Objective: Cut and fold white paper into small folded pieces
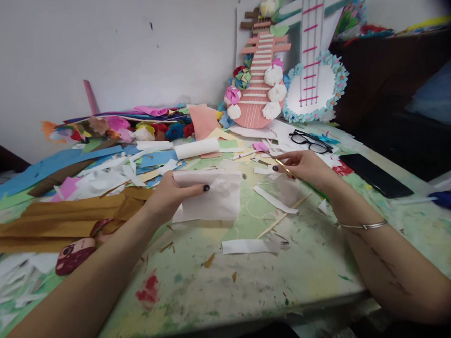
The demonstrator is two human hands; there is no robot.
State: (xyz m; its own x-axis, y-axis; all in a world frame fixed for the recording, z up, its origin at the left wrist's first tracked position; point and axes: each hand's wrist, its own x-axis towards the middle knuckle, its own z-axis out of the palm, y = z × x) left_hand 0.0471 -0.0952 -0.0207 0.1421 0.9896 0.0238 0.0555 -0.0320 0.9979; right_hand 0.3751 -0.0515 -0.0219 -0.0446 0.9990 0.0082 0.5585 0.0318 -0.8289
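My left hand (171,194) grips a sheet of white tissue paper (215,197) by its left edge, thumb on top, holding it just above the table. My right hand (304,166) is to the right of the paper, fingers pinched on a thin yellowish stick (282,164) that points up and left. A silver bangle (364,226) sits on my right wrist. White paper strips (248,246) and a wooden skewer (277,221) lie on the paint-stained table (254,283) below my hands.
Piles of coloured paper and paper flowers (132,126) fill the back left, brown crepe paper (61,218) the left. Two paper guitar models (262,81) lean on the wall. Black glasses (310,141), a dark phone (375,175) and a white roll (196,148) lie nearby.
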